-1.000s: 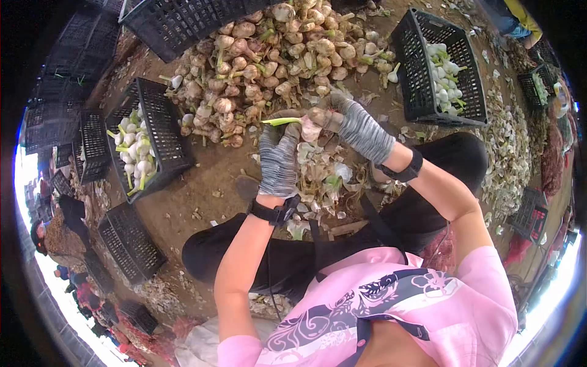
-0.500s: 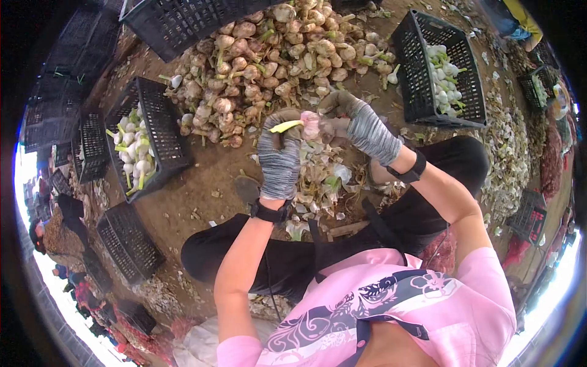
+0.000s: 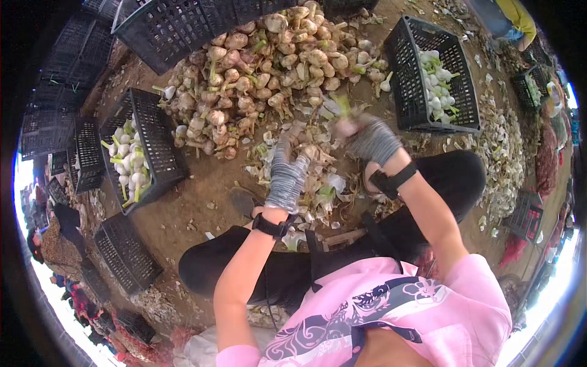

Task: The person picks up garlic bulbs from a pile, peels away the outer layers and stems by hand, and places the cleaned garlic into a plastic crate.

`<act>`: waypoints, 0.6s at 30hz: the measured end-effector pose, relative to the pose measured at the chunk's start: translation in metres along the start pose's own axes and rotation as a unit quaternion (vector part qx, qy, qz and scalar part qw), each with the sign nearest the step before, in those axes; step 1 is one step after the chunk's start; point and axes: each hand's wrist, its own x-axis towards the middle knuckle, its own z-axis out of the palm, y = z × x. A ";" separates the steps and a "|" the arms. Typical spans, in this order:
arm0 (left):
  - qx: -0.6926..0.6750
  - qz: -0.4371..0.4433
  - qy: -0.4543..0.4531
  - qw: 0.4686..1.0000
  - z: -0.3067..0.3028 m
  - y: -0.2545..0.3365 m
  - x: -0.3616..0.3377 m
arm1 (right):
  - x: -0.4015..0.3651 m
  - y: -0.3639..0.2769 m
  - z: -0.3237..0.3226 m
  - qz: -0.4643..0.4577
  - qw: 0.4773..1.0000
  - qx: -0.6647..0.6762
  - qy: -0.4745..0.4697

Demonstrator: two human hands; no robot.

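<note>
My right hand (image 3: pixel 372 139), in a grey glove, is raised and closed on a garlic bulb (image 3: pixel 343 125) whose green stem points up; the bulb is motion-blurred. My left hand (image 3: pixel 286 172), also grey-gloved, hangs lower, just over a heap of garlic skins and cut stems (image 3: pixel 318 180) between my knees. Its fingers are curled, and whether they hold a skin is unclear. A big pile of dirty unpeeled garlic (image 3: pixel 263 61) lies on the ground just beyond both hands.
A black crate (image 3: pixel 160 131) with peeled white garlic stands at the left, another (image 3: pixel 408 73) at the right. Empty crates sit at top (image 3: pixel 183 24) and lower left (image 3: pixel 125 244). Skins litter the right side (image 3: pixel 507 153). Another person (image 3: pixel 513 18) is at top right.
The hands have come apart: my right hand has lifted the bulb up and to the right, while my left hand has let go of it and dropped toward the skins.
</note>
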 end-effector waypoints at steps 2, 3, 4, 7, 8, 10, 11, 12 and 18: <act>-0.037 -0.053 -0.001 0.998 -0.004 0.001 -0.003 | -0.022 -0.036 0.025 -0.178 0.978 0.002 -0.113; -0.075 -0.104 -0.004 0.992 -0.005 0.002 -0.003 | -0.021 -0.065 0.016 -0.221 0.947 0.025 -0.230; -0.059 -0.157 -0.016 0.986 -0.003 0.023 -0.005 | -0.037 -0.070 0.032 -0.362 0.923 0.065 -0.115; -0.068 -0.136 -0.003 0.988 0.003 0.022 -0.007 | -0.029 -0.096 0.022 -0.228 0.879 0.065 -0.414; -0.101 -0.165 0.000 0.981 0.003 0.018 -0.006 | -0.007 -0.103 0.018 -0.227 0.878 0.063 -0.416; -0.096 -0.164 -0.007 0.982 0.002 0.013 -0.001 | 0.066 -0.124 0.000 -0.357 0.908 -0.173 -0.136; -0.088 -0.165 -0.014 0.982 0.001 0.011 0.001 | 0.090 -0.122 0.003 -0.361 0.881 -0.289 -0.101; -0.080 -0.171 -0.019 0.982 -0.001 0.008 0.003 | 0.113 -0.113 0.013 -0.360 0.840 -0.401 -0.066; -0.099 -0.188 0.016 0.977 -0.010 0.009 0.010 | 0.190 -0.077 0.068 -0.282 0.340 -0.852 0.281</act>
